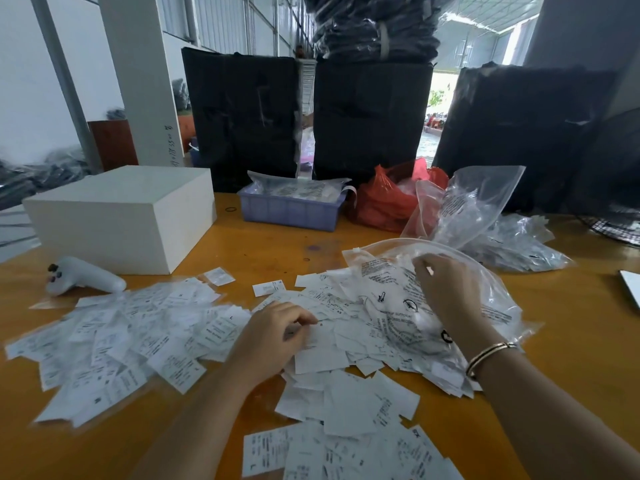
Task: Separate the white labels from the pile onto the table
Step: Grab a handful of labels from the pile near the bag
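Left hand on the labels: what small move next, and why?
Probably draw the left hand leftward, sliding the labels under its curled fingers toward the spread already on the table. The right hand is busy gripping the bag, and the centre pile is still thick.

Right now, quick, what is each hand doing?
Left hand: fingers curled, pinching in the label pile; what is in its grip cannot be told.
Right hand: fingers curled on the clear plastic bag, gripping it.

Labels spread across table front; box behind left, tray behind centre, bags behind right.
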A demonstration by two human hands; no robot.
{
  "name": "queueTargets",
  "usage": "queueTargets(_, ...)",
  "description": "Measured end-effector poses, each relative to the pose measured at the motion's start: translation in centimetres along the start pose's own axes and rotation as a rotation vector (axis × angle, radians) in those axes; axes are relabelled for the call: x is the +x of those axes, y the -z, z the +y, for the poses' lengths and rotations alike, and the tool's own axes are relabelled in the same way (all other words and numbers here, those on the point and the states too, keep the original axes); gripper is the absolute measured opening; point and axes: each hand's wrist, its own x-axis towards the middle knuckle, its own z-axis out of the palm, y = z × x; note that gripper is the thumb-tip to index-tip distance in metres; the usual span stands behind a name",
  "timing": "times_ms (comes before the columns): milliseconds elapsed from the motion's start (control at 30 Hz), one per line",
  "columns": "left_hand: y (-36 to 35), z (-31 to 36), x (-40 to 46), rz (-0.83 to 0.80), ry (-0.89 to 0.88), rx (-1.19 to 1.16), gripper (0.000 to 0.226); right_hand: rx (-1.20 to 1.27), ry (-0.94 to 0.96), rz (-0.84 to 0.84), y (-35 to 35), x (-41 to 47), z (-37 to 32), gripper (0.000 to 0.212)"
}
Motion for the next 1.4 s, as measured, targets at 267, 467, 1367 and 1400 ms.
queueTargets(267,1.0,1.5,-0.2,0.112,0.076,-0.232,0.036,0.682,0.064,-0.415,-0.2,-3.5,-7.0,0.014)
queueTargets(467,1.3,2.1,-0.4,0.098,0.038,-0.322,0.032,0.795,0.003,-0.626,-2.2,-6.0,-8.6,0.009)
queueTargets(1367,1.7,0.4,0.2,0.460,0.421,-0.429,0.015,-0.268,0.691,-0.536,-6.2,-4.9,-10.8,0.032)
queueTargets(1400,1.7,0.4,0.3,0.457,0.420,-0.426,0.015,-0.293,0.755,-0.496,-6.3,-5.0,-10.9,0.029)
